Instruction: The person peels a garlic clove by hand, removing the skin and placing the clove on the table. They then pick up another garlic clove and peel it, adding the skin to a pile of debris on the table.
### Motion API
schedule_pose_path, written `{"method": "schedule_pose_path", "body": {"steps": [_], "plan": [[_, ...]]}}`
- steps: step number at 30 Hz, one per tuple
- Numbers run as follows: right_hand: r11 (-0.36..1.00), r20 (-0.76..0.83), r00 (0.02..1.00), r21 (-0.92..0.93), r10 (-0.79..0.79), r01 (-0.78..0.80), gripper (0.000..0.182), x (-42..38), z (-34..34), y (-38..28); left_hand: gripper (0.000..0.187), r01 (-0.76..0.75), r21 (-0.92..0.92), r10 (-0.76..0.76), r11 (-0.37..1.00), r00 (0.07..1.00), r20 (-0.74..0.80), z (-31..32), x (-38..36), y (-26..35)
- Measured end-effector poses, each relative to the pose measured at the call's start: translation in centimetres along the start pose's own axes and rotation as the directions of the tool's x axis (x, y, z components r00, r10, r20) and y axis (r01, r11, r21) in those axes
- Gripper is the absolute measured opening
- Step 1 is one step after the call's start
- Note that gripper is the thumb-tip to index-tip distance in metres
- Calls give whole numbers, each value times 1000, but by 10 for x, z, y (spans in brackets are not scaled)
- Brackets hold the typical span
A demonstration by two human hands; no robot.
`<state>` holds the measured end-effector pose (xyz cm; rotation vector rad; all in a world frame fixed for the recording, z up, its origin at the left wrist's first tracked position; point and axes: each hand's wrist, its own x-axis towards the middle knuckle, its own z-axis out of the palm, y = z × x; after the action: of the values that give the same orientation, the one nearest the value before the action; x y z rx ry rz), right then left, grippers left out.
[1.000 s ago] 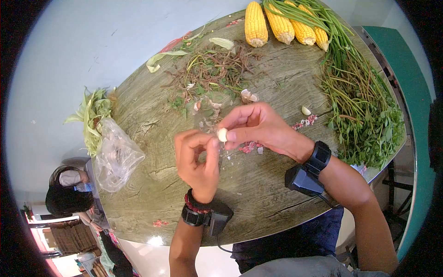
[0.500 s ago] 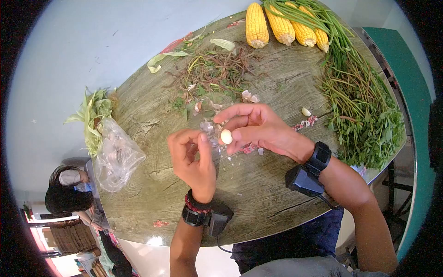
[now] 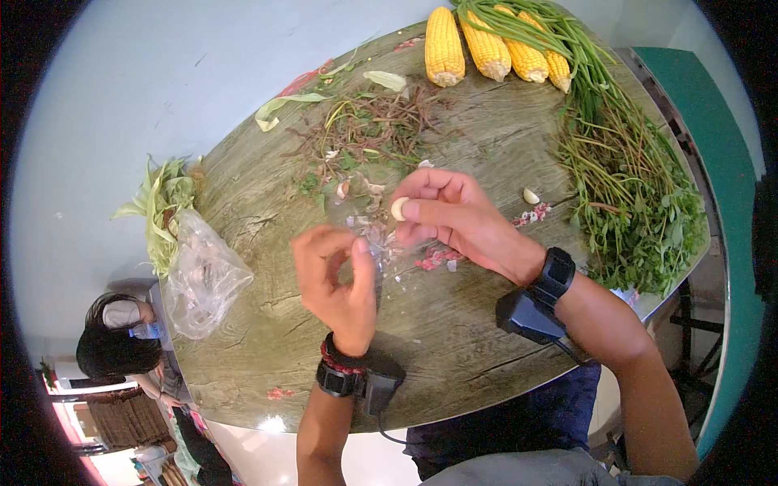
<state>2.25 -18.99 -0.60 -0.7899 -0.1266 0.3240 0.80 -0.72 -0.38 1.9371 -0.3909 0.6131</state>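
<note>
My right hand (image 3: pixel 454 212) pinches a peeled, pale garlic clove (image 3: pixel 399 209) between thumb and fingers above the middle of the table. To its left, my left hand (image 3: pixel 336 271) is curled, thumb tip close to the index fingertip; whether a bit of skin is between them I cannot make out. Under and between the hands lie papery garlic skins (image 3: pixel 369 223). Another clove (image 3: pixel 531 196) rests on the table to the right of my right hand, near small pink and white bits (image 3: pixel 532 215).
A heap of stems and scraps (image 3: pixel 381 121) lies beyond my hands. Several corn cobs (image 3: pixel 445 49) and long green beans (image 3: pixel 583 53) are at the far right, with leafy greens (image 3: pixel 648 219) nearer. A clear plastic bag (image 3: pixel 203 279) and husks (image 3: pixel 166 202) lie left. A person (image 3: pixel 121 340) sits beyond.
My right hand has lifted slightly away from my left hand, carrying the garlic clove and turning it a little. My left hand has hardly moved.
</note>
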Motion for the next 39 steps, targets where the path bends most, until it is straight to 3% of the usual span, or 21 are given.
{"method": "schedule_pose_path", "body": {"steps": [5,8,11,12,13,14,16,17,20,21,24,25,26,27,30,33,35,36,39], "plan": [[1000,-18,1000,21,-17,18,22,1,-1,2,8,95,-241,-111,966,992,-52,7,1,5],[998,-21,1000,62,-6,7,27,-1,-1,-2,15,239,-444,-237,863,970,61,3,1,4],[997,-37,999,78,-11,14,28,1,-3,0,15,552,-638,-302,536,832,466,-19,12,7],[997,-29,999,78,-14,16,27,1,-4,-1,17,677,-419,-245,605,659,711,-34,19,15],[997,-21,1000,81,-16,18,26,1,-5,0,18,717,-167,-215,677,410,886,-53,26,28],[996,-13,1000,85,-18,19,25,2,-5,0,20,664,86,-216,742,116,969,-63,30,38],[996,-5,1000,89,-17,17,24,2,-6,0,25,429,146,-54,891,-218,975,-63,31,47],[996,-2,1000,91,-17,17,24,2,-7,1,27,428,203,-81,880,-286,955,-60,28,53],[995,-8,1000,102,-22,23,26,3,-7,2,23,514,161,-20,842,-269,963,-50,3,24],[995,-14,1000,101,-20,21,26,3,-6,1,25,709,364,-144,604,-352,925,-48,4,21],[993,-22,999,111,-24,26,27,2,-6,1,22,805,267,-314,530,-106,943,-36,18,25],[992,-15,999,119,-31,32,27,3,-8,2,20,731,72,-346,678,232,909,-27,17,21],[991,-6,999,125,-37,38,27,3,-9,2,19,578,-84,-308,812,546,779,-15,13,14],[989,-19,999,141,-37,40,26,3,-8,2,17,362,-181,-203,915,797,568,-8,11,10],[981,-40,998,185,-46,53,23,2,-6,-4,19,404,-247,-301,881,881,366,-9,13,15],[969,-17,998,239,-54,57,24,3,-8,-5,20,718,-291,-341,632,595,727,-20,6,18],[962,23,999,273,-42,34,27,2,-11,-5,20,835,-54,-188,547,186,964,-20,10,32],[960,38,998,279,-48,36,27,2,-12,-4,20,848,82,-89,523,-42,995,-19,12,37],[957,63,996,289,-57,36,26,3,-13,-2,24,890,-21,-236,455,143,961,-2,8,38]]}}
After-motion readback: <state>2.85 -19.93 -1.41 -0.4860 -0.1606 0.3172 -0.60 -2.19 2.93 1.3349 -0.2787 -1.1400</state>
